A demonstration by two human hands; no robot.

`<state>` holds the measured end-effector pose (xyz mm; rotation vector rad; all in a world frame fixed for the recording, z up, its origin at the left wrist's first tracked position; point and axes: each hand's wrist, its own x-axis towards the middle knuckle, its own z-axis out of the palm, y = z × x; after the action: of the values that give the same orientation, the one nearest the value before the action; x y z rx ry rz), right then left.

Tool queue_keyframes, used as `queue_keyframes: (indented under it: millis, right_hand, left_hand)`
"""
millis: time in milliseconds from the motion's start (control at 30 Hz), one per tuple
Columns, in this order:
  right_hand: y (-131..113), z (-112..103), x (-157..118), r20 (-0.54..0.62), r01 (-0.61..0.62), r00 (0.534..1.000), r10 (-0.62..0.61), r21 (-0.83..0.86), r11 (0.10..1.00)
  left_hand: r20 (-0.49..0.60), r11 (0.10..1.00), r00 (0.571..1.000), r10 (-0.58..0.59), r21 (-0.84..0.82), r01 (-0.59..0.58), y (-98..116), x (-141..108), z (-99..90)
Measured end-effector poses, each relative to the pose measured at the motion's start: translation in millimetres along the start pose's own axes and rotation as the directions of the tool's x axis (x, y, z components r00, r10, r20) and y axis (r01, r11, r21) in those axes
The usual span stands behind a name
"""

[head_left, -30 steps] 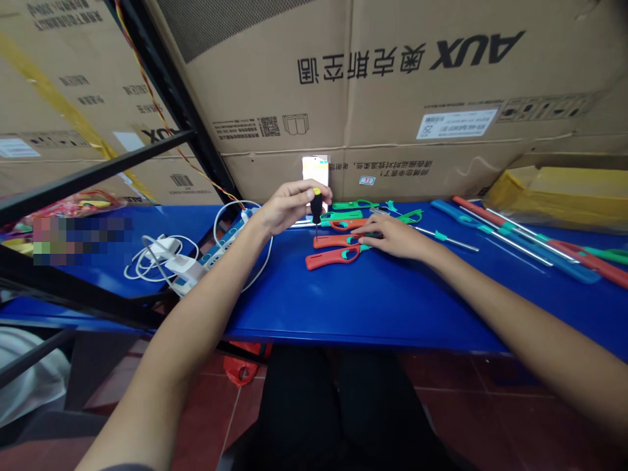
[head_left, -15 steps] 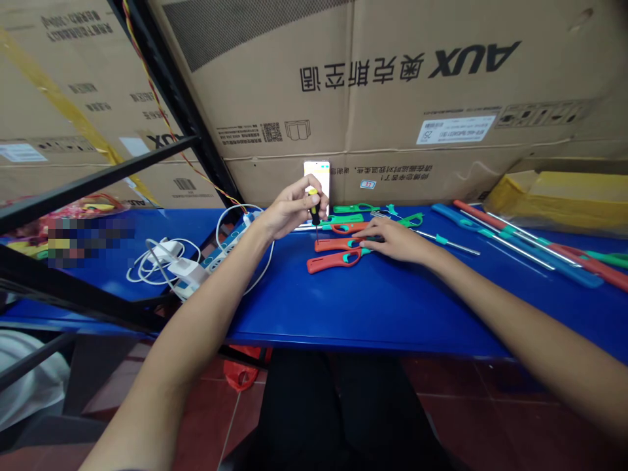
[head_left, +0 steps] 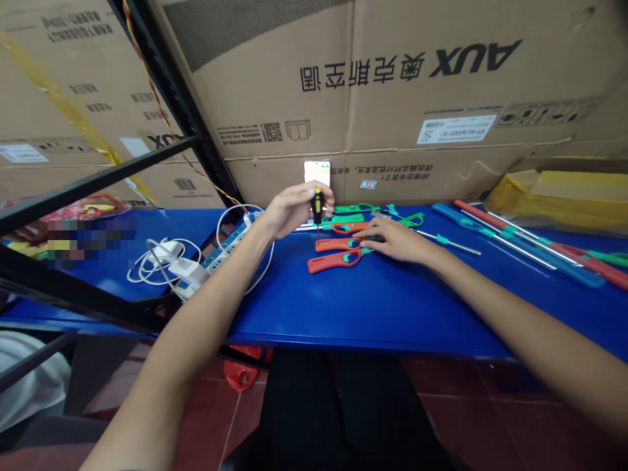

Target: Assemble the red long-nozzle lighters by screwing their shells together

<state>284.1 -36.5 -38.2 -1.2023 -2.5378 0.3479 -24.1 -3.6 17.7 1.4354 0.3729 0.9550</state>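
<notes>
My left hand (head_left: 297, 208) grips a small black and yellow screwdriver (head_left: 318, 204), held upright with its tip at the handle end of a red lighter (head_left: 336, 244). My right hand (head_left: 392, 238) rests over the other end of that lighter, its fingers closed around it and hiding that part. Just in front lies a second red lighter (head_left: 328, 263), its green end near my right fingertips. Behind them are an orange lighter (head_left: 346, 228) and a green lighter (head_left: 354, 209).
A lit phone (head_left: 317, 173) leans against the cardboard behind. To the left are a power strip (head_left: 226, 248) and white cables beside a black shelf post. Blue and red lighters with metal tubes (head_left: 520, 250) lie right, near a yellow-taped box (head_left: 564, 199).
The fingers of my left hand have shifted around the screwdriver's handle, now reaching over its top. My right hand has stayed in place on the red lighter.
</notes>
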Motion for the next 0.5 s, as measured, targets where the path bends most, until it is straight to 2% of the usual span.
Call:
queue_keyframes:
  millis: [100, 267, 500]
  right_hand:
    - [1, 0, 0, 0.001, -0.006, 1.0, 0.006, 0.004, 1.0]
    - [3, 0, 0, 0.004, -0.001, 1.0, 0.001, 0.013, 1.0]
    - [3, 1, 0, 0.002, 0.004, 1.0, -0.004, 0.002, 1.0]
  left_hand:
    - [-0.005, 0.999, 1.0, 0.029, 0.027, -0.029, -4, 0, 1.4]
    - [-0.073, 0.997, 0.996, 0.051, -0.051, -0.055, -9, 2, 8.5]
    - [-0.042, 0.999, 0.999, 0.028, -0.043, -0.03, -3, 2, 14.6]
